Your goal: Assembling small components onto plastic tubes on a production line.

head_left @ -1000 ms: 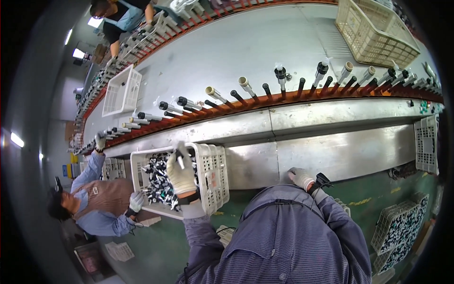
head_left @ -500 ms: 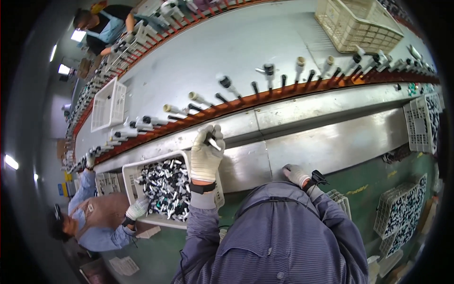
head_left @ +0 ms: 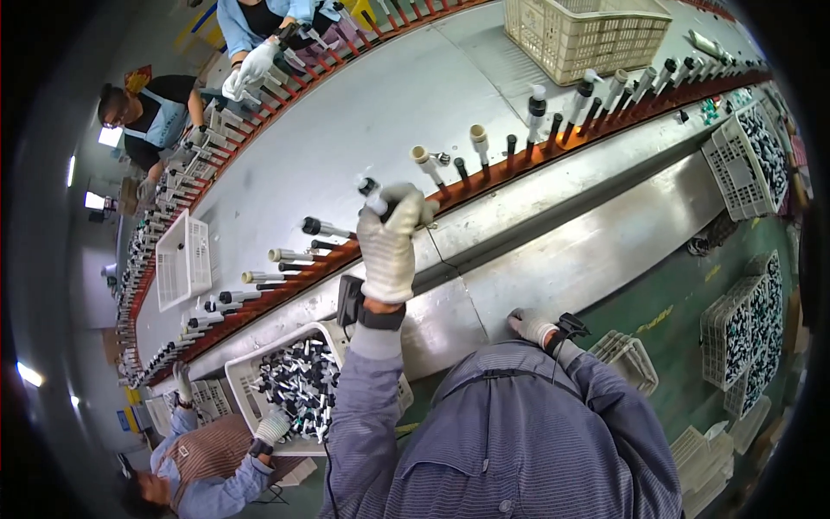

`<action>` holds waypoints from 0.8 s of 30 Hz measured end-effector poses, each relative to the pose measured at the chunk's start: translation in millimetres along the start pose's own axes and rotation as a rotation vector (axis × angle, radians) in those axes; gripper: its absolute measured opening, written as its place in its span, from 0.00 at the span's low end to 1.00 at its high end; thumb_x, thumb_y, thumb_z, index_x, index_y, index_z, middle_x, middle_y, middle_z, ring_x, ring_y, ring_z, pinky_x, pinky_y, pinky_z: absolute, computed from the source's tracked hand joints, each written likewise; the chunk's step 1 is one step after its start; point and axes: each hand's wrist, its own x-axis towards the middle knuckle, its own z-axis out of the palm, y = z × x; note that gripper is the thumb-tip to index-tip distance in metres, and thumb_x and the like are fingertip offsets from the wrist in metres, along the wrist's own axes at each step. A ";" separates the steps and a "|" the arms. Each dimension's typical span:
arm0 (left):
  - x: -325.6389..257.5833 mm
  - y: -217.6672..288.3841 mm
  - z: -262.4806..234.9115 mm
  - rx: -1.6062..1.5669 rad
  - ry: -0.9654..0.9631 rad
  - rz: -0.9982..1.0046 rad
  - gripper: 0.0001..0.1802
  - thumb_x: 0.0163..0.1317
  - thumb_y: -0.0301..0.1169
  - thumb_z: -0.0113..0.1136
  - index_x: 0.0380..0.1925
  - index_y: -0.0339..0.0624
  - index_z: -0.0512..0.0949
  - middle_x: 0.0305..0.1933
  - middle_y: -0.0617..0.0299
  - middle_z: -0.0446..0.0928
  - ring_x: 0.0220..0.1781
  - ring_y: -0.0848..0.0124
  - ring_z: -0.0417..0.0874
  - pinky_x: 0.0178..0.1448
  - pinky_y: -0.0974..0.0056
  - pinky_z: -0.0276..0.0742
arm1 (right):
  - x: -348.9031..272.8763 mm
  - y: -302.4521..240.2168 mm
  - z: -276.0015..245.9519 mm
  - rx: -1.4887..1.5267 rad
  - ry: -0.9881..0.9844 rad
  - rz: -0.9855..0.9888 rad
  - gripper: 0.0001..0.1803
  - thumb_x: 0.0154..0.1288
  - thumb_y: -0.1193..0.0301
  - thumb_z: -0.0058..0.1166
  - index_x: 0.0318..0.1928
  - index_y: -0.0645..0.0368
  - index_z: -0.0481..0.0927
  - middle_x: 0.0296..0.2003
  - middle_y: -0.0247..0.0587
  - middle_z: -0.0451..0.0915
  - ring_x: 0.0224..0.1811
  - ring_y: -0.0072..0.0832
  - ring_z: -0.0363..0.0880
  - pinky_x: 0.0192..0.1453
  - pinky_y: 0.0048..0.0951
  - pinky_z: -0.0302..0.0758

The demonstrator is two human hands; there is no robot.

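Observation:
My left hand, in a white knit glove, reaches over the near row of holders. Its fingers are closed round a black-and-white plastic part, whose dark top shows above them. How much of a holder lies under the fingers is hidden. My right hand, also gloved, rests at the near edge of the metal bench, fingers laid on it with nothing in them. Left of my left forearm stands a white basket heaped with small black-and-white plastic parts.
Upright holders, some with tubular parts, line the orange-red track. A beige crate and a white tray stand beyond it. One co-worker's gloved hand is at the basket; other people work across the line. Filled crates stand at right.
My left hand has gone from above the bench to the holder row, taking the small part along. My view has turned and the row has shifted. My right hand stays at the bench edge.

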 end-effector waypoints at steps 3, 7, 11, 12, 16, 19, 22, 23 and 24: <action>32.5 -6.8 24.7 0.017 -0.037 0.151 0.13 0.63 0.40 0.64 0.36 0.43 0.78 0.29 0.64 0.82 0.35 0.75 0.82 0.40 0.72 0.73 | -2.2 9.0 -5.3 0.045 0.030 0.003 0.20 0.64 0.58 0.45 0.46 0.56 0.83 0.44 0.56 0.82 0.50 0.50 0.79 0.57 0.43 0.73; 71.2 -23.7 44.8 -0.040 0.041 0.240 0.09 0.65 0.36 0.62 0.38 0.44 0.77 0.30 0.61 0.83 0.36 0.71 0.84 0.44 0.67 0.78 | -9.2 22.7 -11.8 0.069 0.067 0.005 0.20 0.63 0.58 0.46 0.46 0.56 0.83 0.43 0.55 0.82 0.50 0.50 0.79 0.57 0.43 0.73; 93.0 -46.4 48.1 -0.043 0.085 0.237 0.09 0.64 0.35 0.63 0.35 0.42 0.76 0.30 0.61 0.81 0.32 0.73 0.82 0.40 0.68 0.76 | -11.7 34.0 -19.7 0.085 0.086 0.010 0.20 0.63 0.58 0.46 0.45 0.56 0.83 0.43 0.55 0.82 0.50 0.50 0.79 0.56 0.43 0.73; 97.1 -50.3 47.6 -0.024 0.112 0.220 0.10 0.63 0.35 0.64 0.34 0.41 0.76 0.30 0.61 0.79 0.30 0.73 0.80 0.39 0.69 0.75 | -11.6 36.0 -20.8 0.094 0.084 0.018 0.19 0.63 0.58 0.47 0.45 0.56 0.83 0.43 0.55 0.82 0.50 0.50 0.79 0.56 0.43 0.73; 100.2 -61.2 41.5 -0.056 0.176 0.079 0.13 0.64 0.37 0.63 0.35 0.41 0.73 0.28 0.52 0.81 0.19 0.75 0.74 0.21 0.73 0.69 | -5.7 42.6 -24.2 0.072 0.086 0.032 0.19 0.63 0.57 0.47 0.45 0.55 0.83 0.43 0.55 0.82 0.49 0.50 0.80 0.56 0.43 0.73; 107.1 -71.8 14.5 -0.251 0.171 0.113 0.13 0.66 0.39 0.60 0.35 0.41 0.72 0.28 0.52 0.81 0.20 0.75 0.74 0.22 0.72 0.70 | 7.3 47.2 -20.2 0.060 0.068 0.032 0.19 0.63 0.57 0.47 0.45 0.54 0.83 0.42 0.55 0.82 0.49 0.50 0.80 0.55 0.44 0.74; 108.2 -56.4 -3.4 -0.095 0.172 0.277 0.17 0.66 0.45 0.57 0.35 0.41 0.73 0.25 0.54 0.80 0.29 0.69 0.83 0.22 0.73 0.71 | 15.7 51.8 -12.8 0.059 0.073 0.048 0.19 0.63 0.57 0.46 0.44 0.54 0.83 0.42 0.55 0.82 0.49 0.51 0.80 0.55 0.45 0.74; 111.5 -52.6 -9.9 -0.044 0.196 0.285 0.17 0.66 0.45 0.58 0.35 0.41 0.73 0.25 0.55 0.80 0.31 0.68 0.85 0.22 0.74 0.71 | 18.8 50.3 -14.1 0.041 0.060 0.042 0.19 0.63 0.57 0.46 0.45 0.54 0.83 0.42 0.55 0.82 0.49 0.51 0.80 0.55 0.45 0.74; 110.1 -51.7 -13.8 -0.039 0.203 0.287 0.17 0.66 0.45 0.58 0.35 0.41 0.73 0.25 0.55 0.80 0.31 0.68 0.85 0.22 0.74 0.71 | 21.2 48.3 -14.4 0.024 0.048 0.037 0.20 0.63 0.57 0.46 0.45 0.54 0.83 0.43 0.56 0.82 0.49 0.52 0.79 0.55 0.45 0.74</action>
